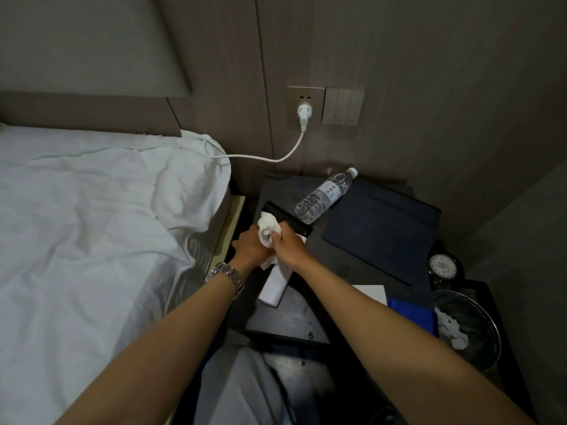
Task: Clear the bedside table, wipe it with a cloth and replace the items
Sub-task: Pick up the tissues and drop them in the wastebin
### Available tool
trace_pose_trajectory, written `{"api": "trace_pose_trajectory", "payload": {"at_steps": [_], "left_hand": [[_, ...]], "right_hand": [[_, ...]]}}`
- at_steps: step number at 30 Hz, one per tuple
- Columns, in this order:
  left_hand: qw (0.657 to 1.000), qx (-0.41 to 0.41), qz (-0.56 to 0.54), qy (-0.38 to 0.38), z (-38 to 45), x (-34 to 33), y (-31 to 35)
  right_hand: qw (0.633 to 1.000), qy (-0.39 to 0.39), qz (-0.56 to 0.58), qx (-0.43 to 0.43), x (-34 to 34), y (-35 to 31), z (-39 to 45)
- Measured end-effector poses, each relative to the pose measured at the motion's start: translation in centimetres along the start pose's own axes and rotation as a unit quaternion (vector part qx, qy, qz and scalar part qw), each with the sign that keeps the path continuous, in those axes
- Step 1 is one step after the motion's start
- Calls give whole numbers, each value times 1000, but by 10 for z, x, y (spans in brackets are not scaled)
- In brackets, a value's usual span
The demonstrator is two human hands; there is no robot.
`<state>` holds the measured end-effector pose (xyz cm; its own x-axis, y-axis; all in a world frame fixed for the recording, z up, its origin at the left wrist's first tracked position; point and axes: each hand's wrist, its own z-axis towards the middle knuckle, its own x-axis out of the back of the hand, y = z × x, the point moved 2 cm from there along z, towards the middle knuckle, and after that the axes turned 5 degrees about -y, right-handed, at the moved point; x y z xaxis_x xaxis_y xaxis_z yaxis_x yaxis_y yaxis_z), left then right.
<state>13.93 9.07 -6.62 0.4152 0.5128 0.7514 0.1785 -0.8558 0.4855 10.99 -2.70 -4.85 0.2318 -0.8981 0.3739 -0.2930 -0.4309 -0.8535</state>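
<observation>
The dark bedside table stands between the bed and a bin. My right hand is shut on a crumpled white cloth, held just above a black flat object at the table's left. My left hand, with a metal watch on the wrist, grips the far end of a white tissue pack that lies on the table. A clear water bottle lies on its side at the back. A dark blue folder lies flat on the right. White paper and a blue item lie near the front right.
The bed with rumpled white sheets runs along the left. A white cable goes from the wall socket to the bed. A black bin holding crumpled tissue stands at the right, with a round patterned object behind it.
</observation>
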Motion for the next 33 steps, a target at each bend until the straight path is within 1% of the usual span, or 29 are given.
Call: {"api": "trace_pose_trajectory", "payload": {"at_steps": [3, 7, 9, 12, 14, 15, 17, 19, 21, 25, 28, 30, 33], "left_hand": [[999, -34, -1, 13, 0, -10, -7], [994, -68, -43, 74, -6, -11, -9], [986, -86, -75, 124, -11, -3, -5], [964, -107, -138, 199, -20, 15, 6], [951, -127, -188, 212, -30, 26, 22], [946, -141, -213, 199, -35, 29, 33], [942, -148, -269, 136, -43, 28, 54], [930, -148, -329, 74, -51, 22, 78], [916, -161, -364, 42, -62, 10, 108], [909, -210, -359, 2, -85, -31, 167], [919, -209, -335, -17, -96, -72, 204], [924, -208, -318, -30, -107, -102, 231], [931, -234, -275, -43, -130, -148, 271]], "right_hand": [[999, -31, -4, -33, -11, 2, 5], [999, -25, 11, -44, -17, 3, 7], [999, 1, 20, -26, -13, -2, 4], [996, 69, 49, 1, 2, -10, 1], [992, 89, 84, 14, 14, -12, -5], [989, 97, 106, 25, 22, -12, -10], [980, 121, 151, 39, 39, -11, -22], [968, 164, 185, 36, 61, -1, -36], [957, 207, 203, 26, 87, 17, -51], [938, 275, 211, 10, 142, 53, -96], [921, 319, 222, -6, 180, 77, -136], [911, 349, 219, -16, 202, 103, -157], [896, 390, 206, -50, 228, 162, -179]]}}
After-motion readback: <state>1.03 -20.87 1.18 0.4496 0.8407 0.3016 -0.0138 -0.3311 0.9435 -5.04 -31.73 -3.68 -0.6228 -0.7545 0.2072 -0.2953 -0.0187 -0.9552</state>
